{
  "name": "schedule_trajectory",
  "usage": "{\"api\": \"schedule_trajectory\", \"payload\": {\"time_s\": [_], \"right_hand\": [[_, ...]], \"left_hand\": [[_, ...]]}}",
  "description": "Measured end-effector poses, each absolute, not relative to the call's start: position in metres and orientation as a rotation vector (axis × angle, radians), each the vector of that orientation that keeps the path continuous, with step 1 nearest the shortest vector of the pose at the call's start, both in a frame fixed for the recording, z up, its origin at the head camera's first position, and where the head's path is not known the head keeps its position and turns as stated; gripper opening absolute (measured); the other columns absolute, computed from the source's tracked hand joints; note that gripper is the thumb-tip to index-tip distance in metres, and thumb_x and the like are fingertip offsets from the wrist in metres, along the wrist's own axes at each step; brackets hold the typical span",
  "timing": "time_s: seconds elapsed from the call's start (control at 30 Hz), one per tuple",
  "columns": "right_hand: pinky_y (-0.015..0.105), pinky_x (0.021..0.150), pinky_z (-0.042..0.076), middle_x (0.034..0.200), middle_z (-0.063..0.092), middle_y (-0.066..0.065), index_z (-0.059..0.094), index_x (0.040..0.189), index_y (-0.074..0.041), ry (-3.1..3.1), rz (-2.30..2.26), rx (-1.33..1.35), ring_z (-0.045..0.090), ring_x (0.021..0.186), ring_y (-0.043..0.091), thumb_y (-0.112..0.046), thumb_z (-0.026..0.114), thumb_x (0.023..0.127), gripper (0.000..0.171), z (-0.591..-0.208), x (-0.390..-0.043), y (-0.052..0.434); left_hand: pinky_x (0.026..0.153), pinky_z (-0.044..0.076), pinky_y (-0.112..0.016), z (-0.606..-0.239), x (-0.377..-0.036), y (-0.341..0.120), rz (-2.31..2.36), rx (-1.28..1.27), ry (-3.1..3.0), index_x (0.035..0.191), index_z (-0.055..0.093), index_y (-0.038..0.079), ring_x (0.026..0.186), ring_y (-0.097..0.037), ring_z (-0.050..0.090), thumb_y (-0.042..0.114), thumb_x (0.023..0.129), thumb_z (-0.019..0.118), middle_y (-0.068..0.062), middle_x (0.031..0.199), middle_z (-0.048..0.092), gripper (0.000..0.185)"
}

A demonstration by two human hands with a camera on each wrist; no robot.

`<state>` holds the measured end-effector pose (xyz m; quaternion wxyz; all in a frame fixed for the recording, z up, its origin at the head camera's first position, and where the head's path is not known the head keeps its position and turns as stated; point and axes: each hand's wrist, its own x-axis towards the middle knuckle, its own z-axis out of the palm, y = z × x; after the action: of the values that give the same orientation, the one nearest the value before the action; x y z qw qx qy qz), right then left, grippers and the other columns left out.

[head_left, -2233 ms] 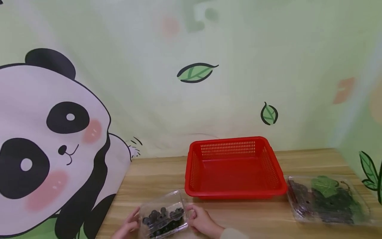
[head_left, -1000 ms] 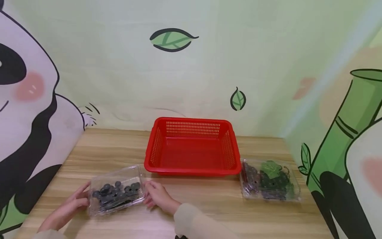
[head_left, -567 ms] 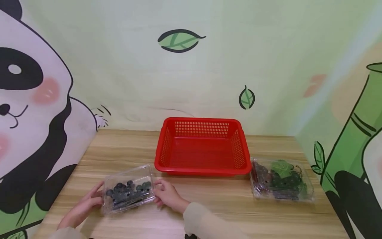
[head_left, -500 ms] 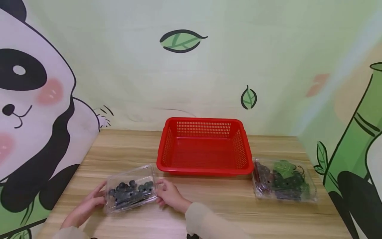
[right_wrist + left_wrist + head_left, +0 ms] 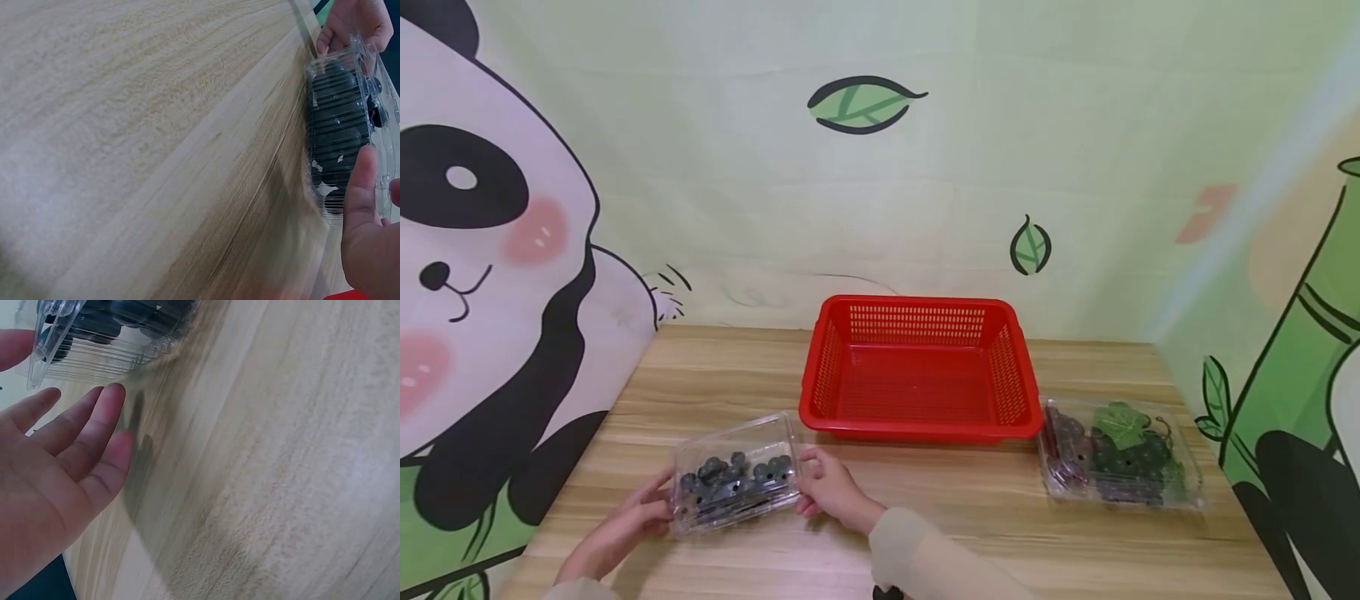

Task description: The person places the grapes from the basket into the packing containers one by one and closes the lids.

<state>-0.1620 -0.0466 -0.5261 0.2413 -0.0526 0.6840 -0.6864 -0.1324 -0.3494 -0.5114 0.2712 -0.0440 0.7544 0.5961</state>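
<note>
A clear plastic clamshell box of dark blueberry-like fruit (image 5: 736, 479) lies at a slant on the wooden table, between both hands. My left hand (image 5: 625, 527) is at its left end; in the left wrist view, that hand's loosely extended fingers (image 5: 87, 434) lie beside the rim, with the thumb partly cut off by the frame. My right hand (image 5: 838, 492) pinches the box's right end. The right wrist view shows a fingertip (image 5: 365, 165) against the ribbed side of the box (image 5: 334, 134). The undersides of the hands are hidden in the head view.
Behind the box stands a red plastic basket (image 5: 917, 427) with slotted walls. Right of it lies a second clear box (image 5: 1123, 458) with dark grapes and a green leaf. A printed panda backdrop (image 5: 850, 217) closes off the table's far and side edges.
The head camera has swung and tilted, so the whole scene has shifted in view. Both hands have stayed at the ends of the clamshell box, which has hardly moved relative to the basket.
</note>
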Motion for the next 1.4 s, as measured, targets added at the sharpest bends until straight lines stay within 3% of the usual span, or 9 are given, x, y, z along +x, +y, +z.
{"api": "schedule_trajectory", "payload": {"time_s": [0.17, 0.3, 0.43, 0.57, 0.7, 0.8, 0.93, 1.07, 1.4], "right_hand": [[0.028, 0.046, 0.051, 0.073, 0.055, 0.011, 0.044, 0.117, -0.006, 1.866, -1.874, -0.141, 0.053, 0.047, 0.012, 0.001, 0.053, 0.084, 0.035, -0.526, -0.164, -0.048], [0.028, 0.047, 0.051, 0.072, 0.055, 0.011, 0.044, 0.116, -0.006, 1.869, -1.864, -0.136, 0.053, 0.047, 0.012, 0.002, 0.054, 0.083, 0.035, -0.525, -0.164, -0.048], [0.028, 0.047, 0.051, 0.070, 0.054, 0.009, 0.044, 0.116, -0.005, 1.868, -1.863, -0.133, 0.053, 0.047, 0.012, 0.003, 0.053, 0.083, 0.035, -0.524, -0.164, -0.047], [0.027, 0.047, 0.051, 0.071, 0.054, 0.009, 0.043, 0.116, -0.005, 1.867, -1.865, -0.135, 0.054, 0.048, 0.012, 0.002, 0.053, 0.083, 0.035, -0.523, -0.165, -0.047], [0.029, 0.048, 0.051, 0.071, 0.054, 0.009, 0.043, 0.118, -0.005, 1.878, -1.863, -0.138, 0.054, 0.048, 0.012, 0.001, 0.054, 0.083, 0.037, -0.523, -0.165, -0.047], [0.030, 0.048, 0.051, 0.070, 0.053, 0.010, 0.042, 0.118, -0.005, 1.878, -1.872, -0.141, 0.054, 0.048, 0.012, 0.002, 0.055, 0.083, 0.038, -0.522, -0.163, -0.047], [0.029, 0.047, 0.051, 0.071, 0.053, 0.010, 0.042, 0.120, -0.004, 1.865, -1.888, -0.140, 0.053, 0.048, 0.013, 0.003, 0.054, 0.082, 0.040, -0.523, -0.163, -0.048], [0.028, 0.046, 0.050, 0.071, 0.052, 0.009, 0.041, 0.121, -0.005, 1.855, -1.897, -0.132, 0.053, 0.047, 0.013, 0.002, 0.054, 0.083, 0.041, -0.525, -0.162, -0.048], [0.027, 0.045, 0.050, 0.071, 0.051, 0.008, 0.041, 0.120, -0.007, 1.851, -1.895, -0.109, 0.053, 0.047, 0.013, 0.001, 0.055, 0.083, 0.041, -0.524, -0.162, -0.049]], "left_hand": [[0.079, 0.046, -0.029, -0.513, -0.131, -0.349, 1.624, -0.108, 1.998, 0.138, -0.007, -0.004, 0.091, -0.006, 0.053, 0.008, 0.085, 0.040, -0.023, 0.129, 0.037, 0.072], [0.081, 0.045, -0.029, -0.516, -0.131, -0.351, 1.676, -0.090, 1.921, 0.139, -0.008, -0.002, 0.092, -0.007, 0.051, 0.008, 0.086, 0.037, -0.012, 0.123, 0.043, 0.070], [0.082, 0.044, -0.026, -0.520, -0.129, -0.356, 1.792, -0.009, 1.781, 0.139, 0.014, 0.029, 0.092, -0.005, 0.051, 0.006, 0.088, 0.036, 0.012, 0.110, 0.047, 0.060], [0.083, 0.044, -0.023, -0.521, -0.128, -0.359, 1.846, 0.052, 1.697, 0.120, 0.029, 0.043, 0.095, -0.002, 0.051, 0.005, 0.089, 0.037, 0.019, 0.108, 0.048, 0.049], [0.082, 0.044, -0.026, -0.519, -0.126, -0.358, 1.833, 0.022, 1.701, 0.130, 0.019, 0.035, 0.095, -0.005, 0.051, 0.006, 0.088, 0.041, 0.017, 0.109, 0.046, 0.056], [0.082, 0.044, -0.028, -0.517, -0.125, -0.356, 1.798, -0.018, 1.715, 0.141, 0.001, 0.019, 0.093, -0.008, 0.051, 0.007, 0.088, 0.043, 0.012, 0.111, 0.044, 0.068], [0.082, 0.044, -0.030, -0.516, -0.125, -0.354, 1.754, -0.065, 1.724, 0.137, -0.018, 0.004, 0.090, -0.011, 0.051, 0.008, 0.088, 0.045, 0.004, 0.117, 0.040, 0.080], [0.082, 0.044, -0.031, -0.516, -0.125, -0.351, 1.749, -0.068, 1.691, 0.135, -0.024, 0.004, 0.089, -0.011, 0.051, 0.008, 0.087, 0.046, -0.003, 0.125, 0.036, 0.084], [0.082, 0.045, -0.031, -0.514, -0.125, -0.345, 1.765, -0.108, 1.653, 0.134, -0.025, 0.006, 0.088, -0.012, 0.050, 0.003, 0.086, 0.045, -0.008, 0.119, 0.037, 0.085]]}}
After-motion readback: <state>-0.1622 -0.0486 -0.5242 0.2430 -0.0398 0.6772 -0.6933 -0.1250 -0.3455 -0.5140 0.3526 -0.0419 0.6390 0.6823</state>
